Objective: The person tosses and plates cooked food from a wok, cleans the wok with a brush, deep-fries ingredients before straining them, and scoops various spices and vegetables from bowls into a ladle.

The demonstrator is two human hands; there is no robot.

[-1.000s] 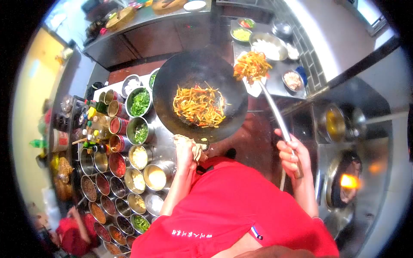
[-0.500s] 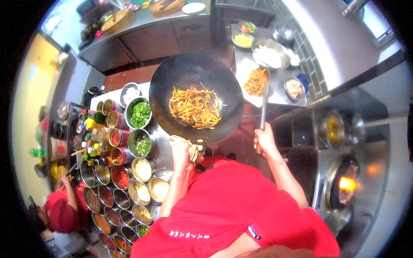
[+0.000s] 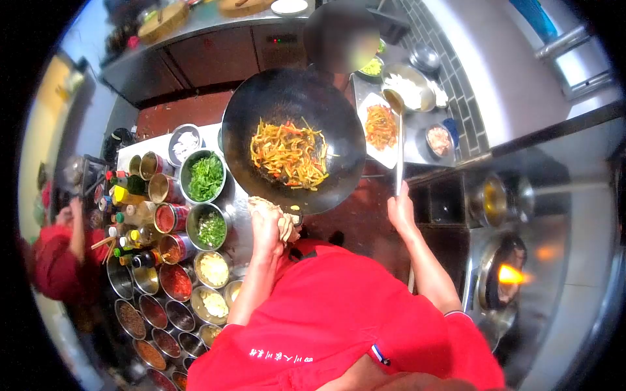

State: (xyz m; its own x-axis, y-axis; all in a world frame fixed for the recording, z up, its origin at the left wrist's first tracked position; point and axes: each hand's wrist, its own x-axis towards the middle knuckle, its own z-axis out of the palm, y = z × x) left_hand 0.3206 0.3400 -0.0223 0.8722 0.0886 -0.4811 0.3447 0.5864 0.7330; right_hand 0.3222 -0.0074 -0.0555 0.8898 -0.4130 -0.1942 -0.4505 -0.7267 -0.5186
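My left hand (image 3: 264, 231) is closed around a folded cloth (image 3: 282, 228) at the near rim of a black wok (image 3: 297, 98), holding it tilted over the floor. Strips of orange-yellow stir-fry (image 3: 289, 155) lie in the wok. In my right hand (image 3: 402, 212) is the handle of a ladle (image 3: 400, 150). Its bowl points away from me, over the far right edge of a white plate (image 3: 389, 158). More of the same stir-fry (image 3: 381, 127) is heaped on that plate.
Left of the wok stand bowls of chopped greens (image 3: 204, 177), bottles (image 3: 138, 212) and several seasoning tins (image 3: 176, 280). A flame (image 3: 510, 274) burns on the stove at right. A co-worker in red (image 3: 62, 260) stands at left. A blurred dark round shape (image 3: 339, 36) is at the top.
The ladle's bowl has moved slightly away and left, and its hollow now shows. A blurred dark shape has appeared at the top. The view has shifted, and the co-worker's arms have moved.
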